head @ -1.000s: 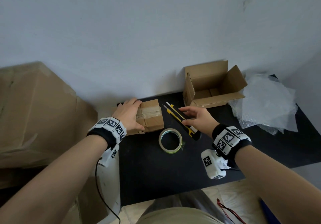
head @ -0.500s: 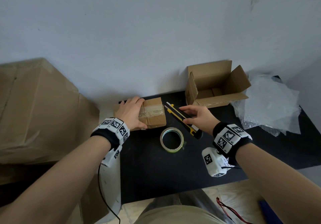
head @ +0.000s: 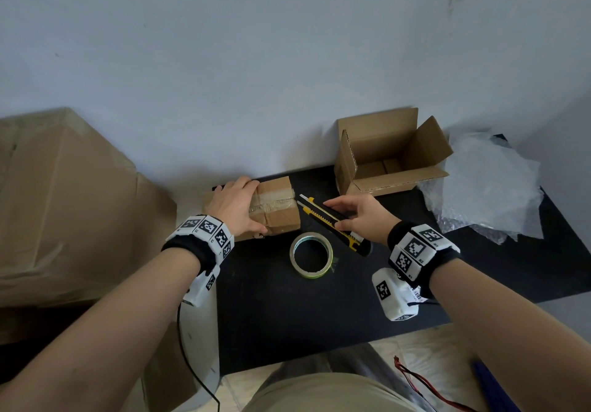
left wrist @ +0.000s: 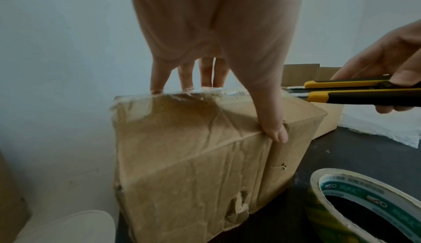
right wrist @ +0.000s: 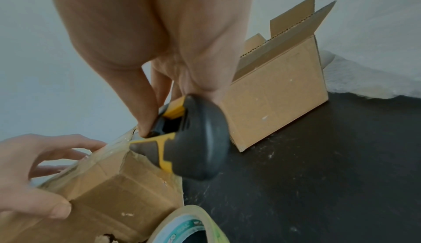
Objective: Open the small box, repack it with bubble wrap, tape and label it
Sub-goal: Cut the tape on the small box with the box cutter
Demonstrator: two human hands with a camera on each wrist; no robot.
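The small brown box [head: 281, 216], sealed with clear tape, lies at the back left of the black table [head: 287, 309]. My left hand [head: 252, 207] holds it down, fingers across the taped top [left wrist: 193, 92] and thumb on the near edge. My right hand [head: 334, 215] grips a yellow and black utility knife [head: 329, 216]. The knife's tip points at the box's right end, level with the taped seam. In the right wrist view the thumb presses on the knife [right wrist: 193, 138] just beside the box [right wrist: 114, 193]. I cannot see whether the blade touches the tape.
A roll of clear tape [head: 311, 256] lies flat just in front of the box and knife. An open cardboard box [head: 390, 156] stands at the back right, with crumpled bubble wrap [head: 486, 188] beside it. A large carton [head: 64, 203] stands left of the table.
The knife tip has edged slightly nearer the small box's right end. My left hand keeps the same hold on the box.
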